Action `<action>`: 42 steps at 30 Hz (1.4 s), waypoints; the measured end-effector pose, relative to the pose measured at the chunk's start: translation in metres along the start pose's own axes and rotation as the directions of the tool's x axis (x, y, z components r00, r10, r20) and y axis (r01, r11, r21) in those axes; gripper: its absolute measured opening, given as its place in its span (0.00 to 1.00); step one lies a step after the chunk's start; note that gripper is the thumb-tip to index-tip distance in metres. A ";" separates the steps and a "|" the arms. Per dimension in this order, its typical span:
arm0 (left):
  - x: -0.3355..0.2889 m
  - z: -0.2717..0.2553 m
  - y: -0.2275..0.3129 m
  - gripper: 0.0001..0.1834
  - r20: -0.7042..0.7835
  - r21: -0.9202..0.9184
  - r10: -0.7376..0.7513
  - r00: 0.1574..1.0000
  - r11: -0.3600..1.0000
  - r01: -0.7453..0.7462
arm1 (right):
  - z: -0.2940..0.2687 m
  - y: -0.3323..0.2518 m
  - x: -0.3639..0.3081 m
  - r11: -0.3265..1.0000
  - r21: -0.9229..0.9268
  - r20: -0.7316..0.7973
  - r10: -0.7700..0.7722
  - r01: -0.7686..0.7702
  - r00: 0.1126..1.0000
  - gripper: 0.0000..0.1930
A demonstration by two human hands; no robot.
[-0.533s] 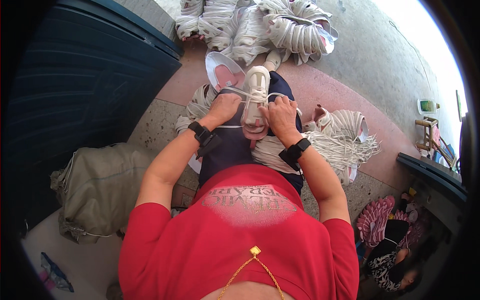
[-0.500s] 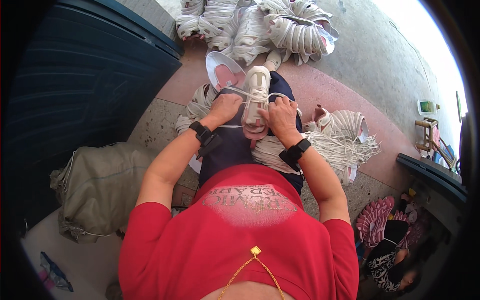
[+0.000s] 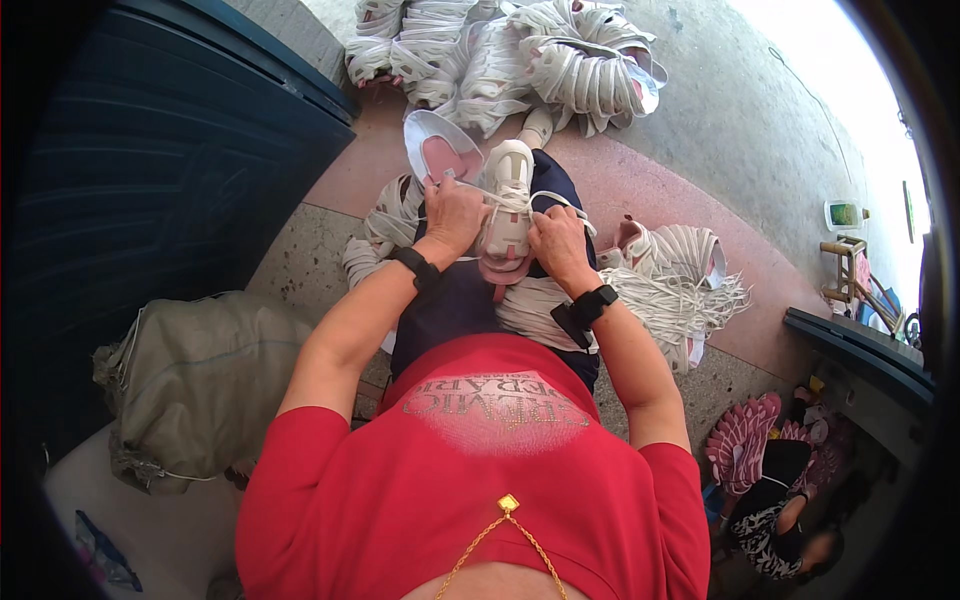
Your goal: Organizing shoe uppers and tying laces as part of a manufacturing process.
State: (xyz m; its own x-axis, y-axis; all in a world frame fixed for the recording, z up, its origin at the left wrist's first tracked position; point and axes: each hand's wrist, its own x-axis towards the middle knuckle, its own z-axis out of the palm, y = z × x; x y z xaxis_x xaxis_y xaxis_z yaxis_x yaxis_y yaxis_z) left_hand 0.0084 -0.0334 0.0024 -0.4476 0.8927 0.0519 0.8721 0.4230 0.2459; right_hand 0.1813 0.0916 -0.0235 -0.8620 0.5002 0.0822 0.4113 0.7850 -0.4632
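A white and pink shoe upper [image 3: 508,215] rests on my lap, its toe pointing away from me. White shoelace [image 3: 512,200] runs through its eyelets and out to both sides. My left hand [image 3: 454,213] is closed on the lace at the left of the upper. On the other side, my right hand [image 3: 560,243] pinches the lace close to the eyelets. Just beyond my left hand lies another upper with a pink lining [image 3: 440,150]. A thick bundle of white laces [image 3: 660,305] lies to the right of my lap, partly under my right forearm.
Stacks of nested white uppers [image 3: 490,70] lie on the floor ahead, and more uppers [image 3: 685,250] sit at the right. A dark blue door [image 3: 180,150] and a grey-green sack [image 3: 210,375] stand at left. A person [image 3: 780,510] sits at lower right near pink uppers [image 3: 742,440].
My left hand has turned and lifted slightly, its fingers now pointing up near the lined upper. My right hand has shifted slightly down beside the eyelets, still on the lace.
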 end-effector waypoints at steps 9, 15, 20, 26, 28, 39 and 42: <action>-0.016 -0.003 0.011 0.06 -0.081 0.052 0.074 0.994 0.996 -0.070 | -0.001 0.004 0.000 0.907 0.395 -0.005 0.157 -0.142 0.988 0.06; -0.005 -0.004 0.018 0.04 0.051 0.265 0.296 0.954 0.917 -0.299 | -0.002 0.006 0.000 0.928 0.371 -0.033 0.048 -0.033 0.998 0.04; 0.025 -0.034 0.012 0.04 0.042 -0.613 0.009 0.999 0.790 0.018 | 0.000 0.010 0.009 0.973 0.115 -0.037 -0.198 0.201 0.980 0.06; 0.039 -0.068 0.002 0.11 0.187 -0.934 0.041 0.981 0.317 0.165 | -0.004 -0.013 0.023 0.895 -0.322 0.193 -0.256 0.308 0.947 0.06; 0.033 -0.053 0.003 0.13 0.166 -0.680 0.143 0.976 0.734 0.008 | -0.002 -0.010 0.025 0.896 -0.335 0.195 -0.236 0.290 0.952 0.06; 0.018 -0.016 0.027 0.09 0.377 -0.234 0.031 0.926 0.970 0.063 | -0.015 0.001 0.019 0.954 0.283 -0.258 -0.025 0.101 0.966 0.03; 0.009 -0.001 0.014 0.08 0.228 -0.126 0.057 0.972 0.992 -0.029 | -0.085 -0.030 0.041 0.748 0.632 -0.422 0.116 0.200 0.899 0.02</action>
State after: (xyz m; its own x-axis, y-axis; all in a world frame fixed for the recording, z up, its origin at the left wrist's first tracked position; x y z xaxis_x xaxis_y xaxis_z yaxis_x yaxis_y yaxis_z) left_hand 0.0166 -0.0195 0.0075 -0.3398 0.9274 -0.1564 0.8531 0.3740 0.3639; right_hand 0.1588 0.1191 0.0685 -0.6021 0.6954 0.3924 -0.0520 0.4563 -0.8883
